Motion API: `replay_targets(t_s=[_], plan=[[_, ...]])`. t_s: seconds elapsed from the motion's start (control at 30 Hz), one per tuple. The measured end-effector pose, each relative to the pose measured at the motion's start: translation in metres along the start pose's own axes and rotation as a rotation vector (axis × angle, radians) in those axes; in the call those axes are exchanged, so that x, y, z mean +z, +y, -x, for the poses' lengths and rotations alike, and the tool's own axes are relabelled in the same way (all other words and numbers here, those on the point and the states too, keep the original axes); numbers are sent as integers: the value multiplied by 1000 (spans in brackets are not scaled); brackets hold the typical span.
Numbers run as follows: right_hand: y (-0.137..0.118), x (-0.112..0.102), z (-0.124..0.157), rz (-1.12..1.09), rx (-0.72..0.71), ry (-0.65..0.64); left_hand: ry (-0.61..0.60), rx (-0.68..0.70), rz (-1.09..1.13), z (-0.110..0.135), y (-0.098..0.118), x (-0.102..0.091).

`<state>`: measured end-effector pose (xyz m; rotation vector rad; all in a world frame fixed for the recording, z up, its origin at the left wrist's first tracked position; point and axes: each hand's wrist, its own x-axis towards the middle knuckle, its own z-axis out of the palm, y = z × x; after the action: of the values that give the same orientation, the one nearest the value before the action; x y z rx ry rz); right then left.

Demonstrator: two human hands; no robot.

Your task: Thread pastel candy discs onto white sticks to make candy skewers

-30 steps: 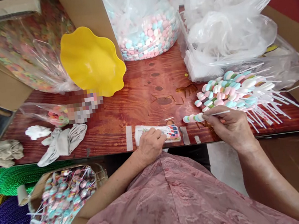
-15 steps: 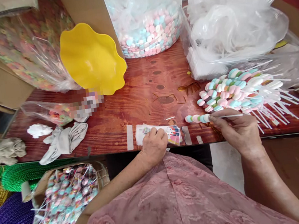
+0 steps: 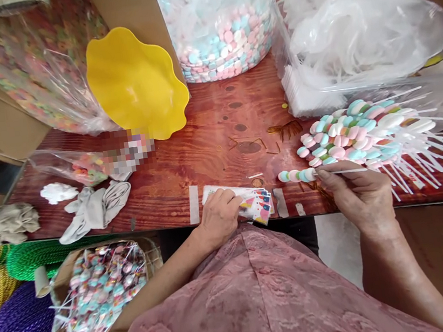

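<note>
Pinched by its white stick in my right hand (image 3: 361,191) is a marshmallow skewer (image 3: 297,176) with pink, blue, white and green pieces. It points left, just above the table's front edge. My left hand (image 3: 220,212) lies on a stack of small printed bags (image 3: 259,202), its fingers curled and pressed on the upper one. The right end of the stack is fanned out; the rest is hidden under the hand. Beyond my right hand a pile of similar marshmallow skewers (image 3: 344,136) lies with the sticks to the right.
A yellow wavy bowl (image 3: 137,84) leans at the back left beside a large bag of gummy rings (image 3: 37,70). Behind stand a bag of marshmallows (image 3: 226,45) and a clear bin (image 3: 316,80) with plastic bags. A box of wrapped skewers (image 3: 100,296) sits below left.
My left hand has shifted slightly left on the printed bags, and their right ends are more spread and tilted down. My right hand still holds the skewer in nearly the same spot.
</note>
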<state>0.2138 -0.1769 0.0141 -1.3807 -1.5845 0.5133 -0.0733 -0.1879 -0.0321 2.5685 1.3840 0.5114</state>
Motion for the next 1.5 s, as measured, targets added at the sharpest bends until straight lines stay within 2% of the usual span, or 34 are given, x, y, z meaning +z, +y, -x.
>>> replay_targets(t_s=[0.13,0.23,0.3,0.43,0.5,0.6,0.7,0.77,0.9,0.97,1.07,1.2,1.37,1.43,1.5], plan=[[-2,4,-3,11,11,8,112,-122,242,-8,-1,-1],[-2,5,-4,47,-27,53,217,-166,301,-14,-4,0],[-1,5,-5,51,-49,114,166,-107,234,-14,-4,-1],[3,2,-5,27,15,205,-36,22,118,-3,-4,-6],[7,3,-5,28,38,195,-68,20,142,2,-5,-9],[12,6,-3,22,68,161,-52,-19,207,4,-10,-9],[5,7,-3,12,66,163,0,-117,368,-2,-15,-7],[-7,6,-4,-43,71,201,27,-231,539,-7,-19,-8],[-36,1,-8,-426,105,333,43,-496,829,-16,-22,-20],[-45,2,-9,-590,111,359,46,-558,890,-20,-21,-26],[-51,11,-9,-676,134,314,62,-551,933,-24,-15,-31],[-50,23,-6,-645,137,217,89,-515,980,-27,-7,-31],[-54,17,2,-533,-8,196,136,-467,957,-27,-6,-28],[-56,12,4,-490,-61,146,158,-409,916,-27,-6,-27],[-55,10,3,-457,-48,75,181,-280,843,-27,-6,-27]])
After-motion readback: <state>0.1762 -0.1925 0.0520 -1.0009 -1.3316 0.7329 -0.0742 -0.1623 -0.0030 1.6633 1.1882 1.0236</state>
